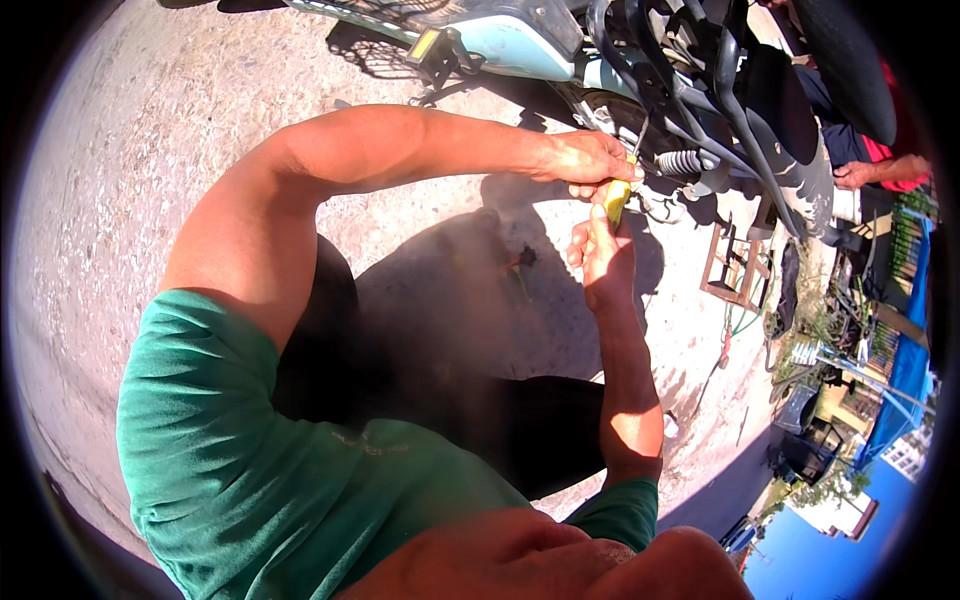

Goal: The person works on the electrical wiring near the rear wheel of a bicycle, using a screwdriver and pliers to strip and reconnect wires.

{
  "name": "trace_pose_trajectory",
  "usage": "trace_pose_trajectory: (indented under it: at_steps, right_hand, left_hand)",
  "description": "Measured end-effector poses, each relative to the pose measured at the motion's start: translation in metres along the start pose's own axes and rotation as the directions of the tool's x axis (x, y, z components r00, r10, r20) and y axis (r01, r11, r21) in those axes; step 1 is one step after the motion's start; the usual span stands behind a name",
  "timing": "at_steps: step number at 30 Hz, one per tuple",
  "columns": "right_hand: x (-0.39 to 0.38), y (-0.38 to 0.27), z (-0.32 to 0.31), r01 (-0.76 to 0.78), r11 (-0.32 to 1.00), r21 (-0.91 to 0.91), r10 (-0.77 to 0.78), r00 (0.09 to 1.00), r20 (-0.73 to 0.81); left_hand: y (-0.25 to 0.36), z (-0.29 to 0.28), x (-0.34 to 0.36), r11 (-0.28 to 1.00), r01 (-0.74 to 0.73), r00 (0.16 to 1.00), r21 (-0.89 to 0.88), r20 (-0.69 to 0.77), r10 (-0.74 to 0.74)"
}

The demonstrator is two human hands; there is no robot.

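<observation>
A yellow-handled screwdriver (617, 197) is between my two hands, its thin shaft pointing up toward a light-blue motorbike (515, 45). My left hand (590, 160) comes in from the left and closes on the upper part of the handle, thumb and fingers pinched together. Below it, my right hand (607, 255) grips the lower end, with the thumb lying along the handle. Where the tip of the shaft ends among the dark frame parts cannot be made out. Close by the hands are a coil spring (680, 162) and bent black tubes (735, 100) of the motorbike.
A brown metal frame (735, 268) lies on the sunlit concrete (200, 110) to the right. At the far right another person's hand (853, 175) shows beside a red sleeve. Beyond stand plants, a fence and a blue tarp (905, 365). My shadow falls under my arms.
</observation>
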State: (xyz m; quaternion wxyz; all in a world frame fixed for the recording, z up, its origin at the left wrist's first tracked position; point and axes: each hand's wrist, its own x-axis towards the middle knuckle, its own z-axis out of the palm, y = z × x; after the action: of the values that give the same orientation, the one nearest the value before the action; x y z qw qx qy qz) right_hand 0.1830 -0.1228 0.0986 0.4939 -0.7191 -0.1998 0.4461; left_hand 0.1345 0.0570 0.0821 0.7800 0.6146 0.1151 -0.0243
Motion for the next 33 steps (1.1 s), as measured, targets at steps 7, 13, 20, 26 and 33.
trace_pose_trajectory:
  at_steps: [7,13,20,26,33]
  right_hand:
    - [-0.001,-0.004,0.001,0.044,0.999,0.014,-0.043,0.999,-0.011]
    - [0.002,-0.005,-0.006,0.000,1.000,0.022,0.000,1.000,0.005]
    - [0.005,0.000,-0.014,-0.156,0.826,0.542,-0.046,0.939,0.340]
    - [0.016,0.007,-0.015,-0.319,0.629,0.709,-0.109,0.867,0.487]
    - [0.015,-0.007,0.007,0.047,0.998,-0.050,-0.052,0.994,-0.097]
  left_hand:
    - [0.004,0.002,0.000,0.996,-0.087,0.996,0.002,0.000,0.087]
    - [0.007,0.000,0.005,0.992,-0.094,0.995,0.081,-0.015,0.095]
    - [0.012,0.001,0.005,0.980,-0.151,0.986,0.131,-0.044,0.158]
    - [0.018,0.004,0.006,0.948,-0.116,0.981,0.296,-0.115,0.156]
    - [-0.008,-0.004,0.018,0.988,-0.120,0.993,-0.101,-0.016,0.119]
